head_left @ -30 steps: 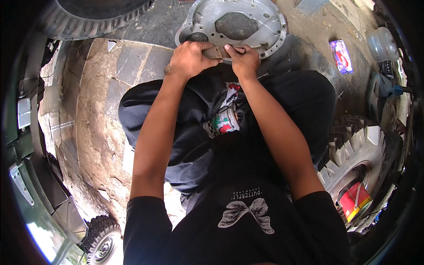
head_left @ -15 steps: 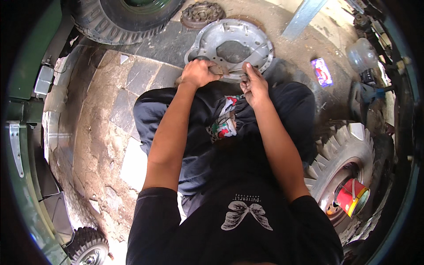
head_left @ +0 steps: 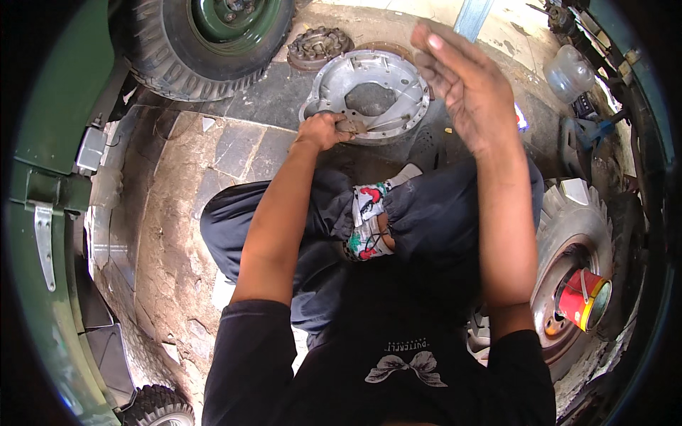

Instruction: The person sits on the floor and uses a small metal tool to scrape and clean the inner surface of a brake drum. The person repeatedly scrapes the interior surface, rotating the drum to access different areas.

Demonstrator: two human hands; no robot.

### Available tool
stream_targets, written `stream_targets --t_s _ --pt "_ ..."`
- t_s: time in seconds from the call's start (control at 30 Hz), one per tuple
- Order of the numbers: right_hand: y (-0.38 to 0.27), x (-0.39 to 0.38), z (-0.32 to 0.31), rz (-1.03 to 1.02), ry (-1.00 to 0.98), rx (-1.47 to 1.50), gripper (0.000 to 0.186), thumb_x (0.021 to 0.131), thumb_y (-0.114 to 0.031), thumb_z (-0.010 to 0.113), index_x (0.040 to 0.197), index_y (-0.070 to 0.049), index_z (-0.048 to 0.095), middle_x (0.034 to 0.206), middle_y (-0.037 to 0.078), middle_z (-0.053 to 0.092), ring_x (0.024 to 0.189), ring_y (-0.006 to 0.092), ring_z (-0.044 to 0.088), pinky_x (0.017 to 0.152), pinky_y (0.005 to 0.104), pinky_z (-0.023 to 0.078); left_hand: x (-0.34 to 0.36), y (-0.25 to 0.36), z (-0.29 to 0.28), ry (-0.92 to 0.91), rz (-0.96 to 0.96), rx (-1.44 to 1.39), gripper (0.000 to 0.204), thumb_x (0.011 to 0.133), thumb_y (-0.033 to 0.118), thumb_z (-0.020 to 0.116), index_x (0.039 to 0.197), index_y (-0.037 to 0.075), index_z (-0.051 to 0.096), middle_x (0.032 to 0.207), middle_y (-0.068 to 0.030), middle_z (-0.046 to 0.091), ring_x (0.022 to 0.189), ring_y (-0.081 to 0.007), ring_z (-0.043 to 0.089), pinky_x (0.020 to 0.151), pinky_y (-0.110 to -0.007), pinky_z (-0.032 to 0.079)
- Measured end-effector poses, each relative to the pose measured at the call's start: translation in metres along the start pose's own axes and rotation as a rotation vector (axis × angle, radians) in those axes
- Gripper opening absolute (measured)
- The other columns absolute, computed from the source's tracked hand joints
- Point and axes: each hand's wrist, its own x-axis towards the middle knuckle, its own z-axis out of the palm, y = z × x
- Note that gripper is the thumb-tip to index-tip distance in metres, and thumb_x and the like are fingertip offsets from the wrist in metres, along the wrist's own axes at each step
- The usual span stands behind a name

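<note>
Black shirt [head_left: 320, 362] up close, and there's pale lettering [head_left: 407, 342] on it, upside down from here, over a white butterfly print [head_left: 406, 369]. Past it, dark, creased trousers [head_left: 263, 220] and a red-and-green patterned cloth [head_left: 369, 238] at the ankle. Off to the right, a red-and-yellow bucket [head_left: 575, 295] at the middle of a chunky-treaded tyre [head_left: 579, 231].

Up comes the right forearm, and the right hand [head_left: 474, 89] is high, palm turned inward, fingers loosely curled and partly spread. The left arm reaches out straight and low: the left hand [head_left: 321, 132] has its fingers closed on a flat brown piece [head_left: 354, 126], right at the near rim of a big, dull silver metal ring [head_left: 334, 92], holes dotted around its edge, flat on the grey floor tiles [head_left: 234, 149]. Just beyond, a rusty, knobbly round part [head_left: 320, 46] and a ribbed wheel [head_left: 167, 57], green at its centre.
</note>
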Motion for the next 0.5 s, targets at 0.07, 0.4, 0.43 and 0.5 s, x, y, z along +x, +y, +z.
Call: stream_targets --t_s 0.07,0.4,0.43,0.5 --pt "0.009 0.026 -0.004 0.018 -0.088 -0.105 0.049 0.095 -0.026 0.081 0.132 0.003 0.068 0.118 0.01 0.076 0.105 0.0164 0.071 0.096 0.0295 0.055 -0.009 0.0 0.003 0.034 0.003 -0.013 0.067 0.079 0.065 0.081 0.136 0.031 0.071 0.128 -0.0132 0.074 0.12 -0.0358 0.069 0.105 -0.049 0.054" --pt "0.244 0.09 -0.099 0.556 -0.193 -0.602 0.028 0.095 -0.019 0.081 0.112 0.004 0.078 0.097 0.01 0.078 0.085 0.0153 0.073 0.077 0.0303 0.06 -0.009 0.021 -0.007 -0.011 -0.075 -0.125 0.065 0.074 0.057 0.087 0.127 0.021 0.077 0.116 -0.019 0.077 0.112 -0.0382 0.072 0.101 -0.048 0.056" --pt "0.278 0.091 -0.125 0.466 -0.198 -0.758 0.031 0.087 -0.029 0.086 0.11 -0.009 0.083 0.095 0.014 0.08 0.087 0.0259 0.076 0.085 0.0364 0.057 -0.003 0.026 -0.012 -0.031 -0.082 -0.118 0.063 0.075 0.055 0.086 0.128 0.021 0.077 0.117 -0.0188 0.077 0.113 -0.0372 0.072 0.102 -0.047 0.055" --pt "0.303 0.091 -0.145 0.447 -0.224 -0.774 0.029 0.088 -0.027 0.084 0.112 -0.011 0.082 0.097 0.016 0.08 0.091 0.0287 0.076 0.087 0.0374 0.056 0.0 0.029 -0.019 -0.083 -0.124 -0.094 0.061 0.076 0.051 0.085 0.129 0.022 0.077 0.12 -0.0185 0.076 0.116 -0.0351 0.072 0.105 -0.046 0.054"
